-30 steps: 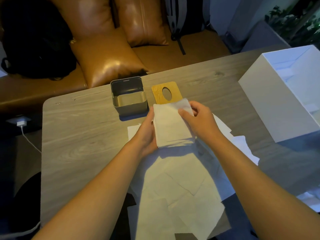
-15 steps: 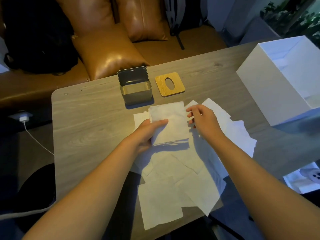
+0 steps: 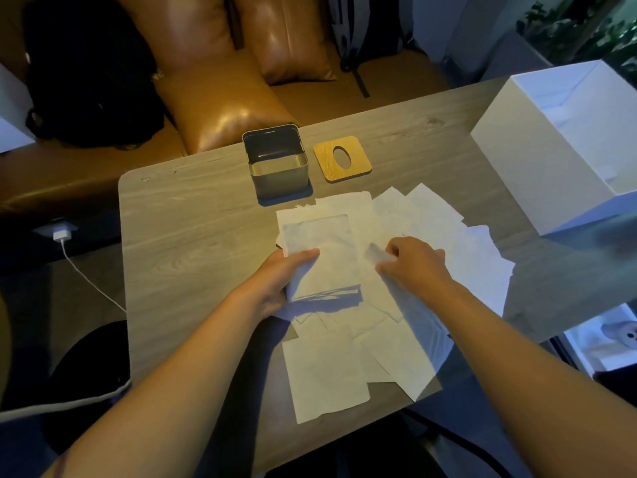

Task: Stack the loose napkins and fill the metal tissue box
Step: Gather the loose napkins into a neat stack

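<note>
The left hand (image 3: 282,281) grips a napkin stack (image 3: 320,257) by its edge; the right hand (image 3: 413,267) pinches one loose napkin (image 3: 374,251). Thin, limp paper likely tears easily, best lifted by a corner.

One head-worn camera looks forward and steeply down, close over the table (image 3: 193,236); no second view.

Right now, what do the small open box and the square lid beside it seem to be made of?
The open box looks like thin metal with a dull grey sheen and rolled rim. The square lid looks like light wood or bamboo: visible grain, tan colour, oval cut-out. A veneer is possible.
</note>
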